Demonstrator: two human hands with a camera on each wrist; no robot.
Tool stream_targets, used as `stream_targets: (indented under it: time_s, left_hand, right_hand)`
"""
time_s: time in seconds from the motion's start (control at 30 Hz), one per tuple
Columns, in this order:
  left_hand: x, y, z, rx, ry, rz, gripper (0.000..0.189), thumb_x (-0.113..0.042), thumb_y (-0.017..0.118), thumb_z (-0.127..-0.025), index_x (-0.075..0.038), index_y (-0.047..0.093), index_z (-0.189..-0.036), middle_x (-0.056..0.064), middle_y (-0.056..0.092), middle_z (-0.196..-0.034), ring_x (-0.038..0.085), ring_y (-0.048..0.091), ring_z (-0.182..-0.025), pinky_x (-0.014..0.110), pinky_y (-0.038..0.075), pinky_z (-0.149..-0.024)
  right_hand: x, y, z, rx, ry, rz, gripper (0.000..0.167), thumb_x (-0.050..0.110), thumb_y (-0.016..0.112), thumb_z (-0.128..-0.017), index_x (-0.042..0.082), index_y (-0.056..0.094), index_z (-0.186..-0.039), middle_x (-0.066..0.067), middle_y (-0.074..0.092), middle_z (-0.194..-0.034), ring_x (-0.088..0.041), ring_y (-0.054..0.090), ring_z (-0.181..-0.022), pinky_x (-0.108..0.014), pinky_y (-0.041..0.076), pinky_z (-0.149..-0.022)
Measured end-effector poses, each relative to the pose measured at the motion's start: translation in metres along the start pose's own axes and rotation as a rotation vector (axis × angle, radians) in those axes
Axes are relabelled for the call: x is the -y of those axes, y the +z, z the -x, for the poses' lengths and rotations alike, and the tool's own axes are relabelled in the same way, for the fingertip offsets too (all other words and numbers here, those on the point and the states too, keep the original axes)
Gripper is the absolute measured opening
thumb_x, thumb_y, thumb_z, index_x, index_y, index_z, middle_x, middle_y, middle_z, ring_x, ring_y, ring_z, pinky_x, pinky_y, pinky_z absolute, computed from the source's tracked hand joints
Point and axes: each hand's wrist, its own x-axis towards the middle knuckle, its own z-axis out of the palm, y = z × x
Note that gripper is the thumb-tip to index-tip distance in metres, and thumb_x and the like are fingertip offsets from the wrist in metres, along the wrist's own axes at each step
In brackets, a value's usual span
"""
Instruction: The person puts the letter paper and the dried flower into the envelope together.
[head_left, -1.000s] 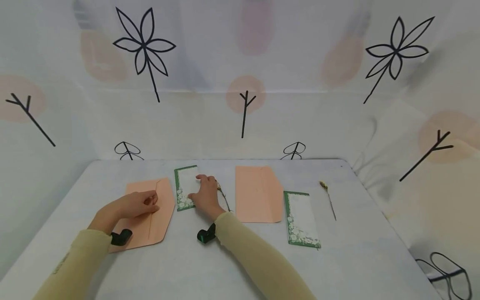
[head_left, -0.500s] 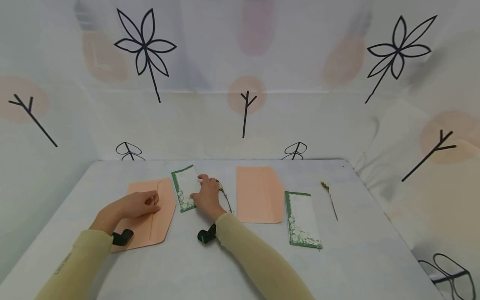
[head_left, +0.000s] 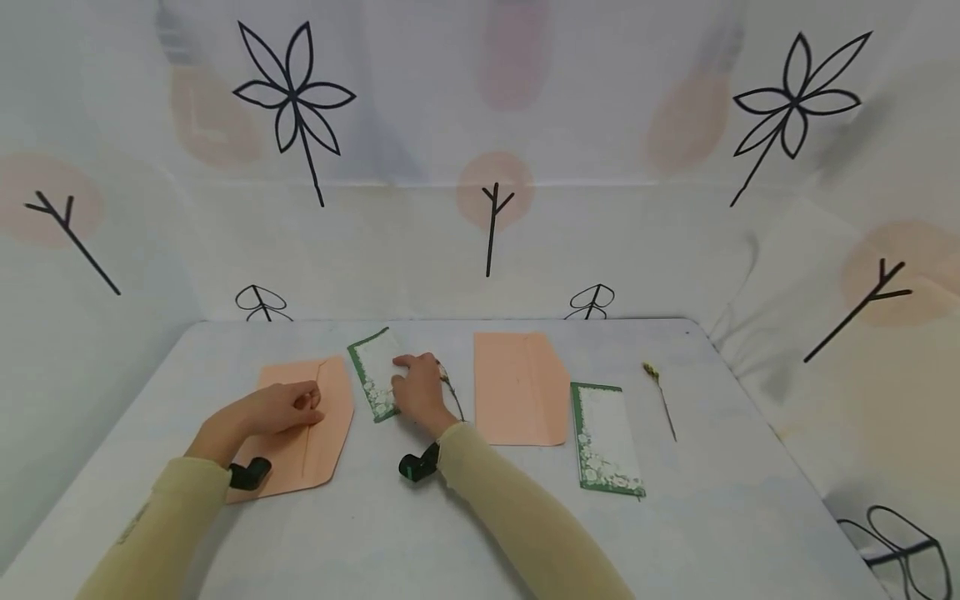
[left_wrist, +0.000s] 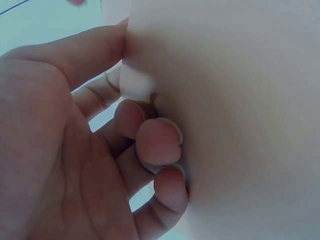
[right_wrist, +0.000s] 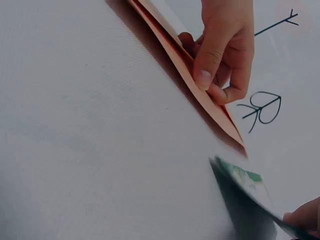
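On the left of the table lies a peach envelope (head_left: 326, 454), flap side to the right. My left hand (head_left: 272, 410) pinches its edge between thumb and finger, and in the right wrist view the envelope (right_wrist: 172, 52) stands slightly parted at the opening. Several fingers (left_wrist: 159, 142) of that hand curl against the paper in the left wrist view. Just right of the envelope, my right hand (head_left: 420, 392) holds a white card (head_left: 371, 367) with a green floral border by its right side. The card (right_wrist: 245, 180) is tilted and raised off the table in the right wrist view.
A dried flower stem (head_left: 450, 387) lies beside the right hand, partly hidden. Farther right are a second peach envelope (head_left: 517, 387), a second green-bordered card (head_left: 609, 442) and another dried flower (head_left: 660, 400). A patterned cloth (head_left: 420, 250) hangs behind the white table (head_left: 360, 542).
The card has tilted, its top leaning left, and then shifted slightly right with the right hand. The left hand keeps its grip on the envelope.
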Motion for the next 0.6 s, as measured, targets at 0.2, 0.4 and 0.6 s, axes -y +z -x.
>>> stream_targets:
  time_s: [0.2, 0.4, 0.6]
  left_hand:
    - [0.0, 0.001, -0.002, 0.003, -0.016, -0.007, 0.025, -0.031, 0.067, -0.095, -0.015, 0.048, -0.09, 0.0, 0.042, -0.07, 0.017, 0.046, -0.067, 0.033, 0.032, -0.063]
    - [-0.001, 0.0, 0.0, 0.003, -0.017, 0.002, 0.025, -0.03, 0.067, -0.095, -0.015, 0.048, -0.09, 0.0, 0.042, -0.07, 0.018, 0.045, -0.066, 0.033, 0.032, -0.063]
    - [-0.002, -0.001, 0.001, -0.001, -0.006, 0.01, 0.025, -0.03, 0.066, -0.096, -0.014, 0.048, -0.09, -0.001, 0.042, -0.069, 0.017, 0.044, -0.065, 0.032, 0.032, -0.063]
  right_hand:
    - [0.002, -0.01, -0.003, 0.006, 0.062, -0.035, 0.023, 0.02, 0.058, -0.099, 0.008, 0.076, -0.108, -0.005, 0.062, -0.105, -0.018, 0.054, -0.092, -0.034, 0.046, -0.077]
    - [0.009, -0.023, -0.001, 0.066, 0.08, -0.084, 0.022, 0.014, 0.058, -0.096, 0.009, 0.076, -0.107, 0.0, 0.064, -0.096, -0.015, 0.052, -0.079, -0.028, 0.043, -0.065]
    - [0.014, -0.032, 0.005, 0.179, 0.014, -0.027, 0.028, 0.008, 0.058, -0.096, 0.014, 0.068, -0.122, -0.001, 0.055, -0.092, -0.016, 0.045, -0.075, -0.029, 0.037, -0.065]
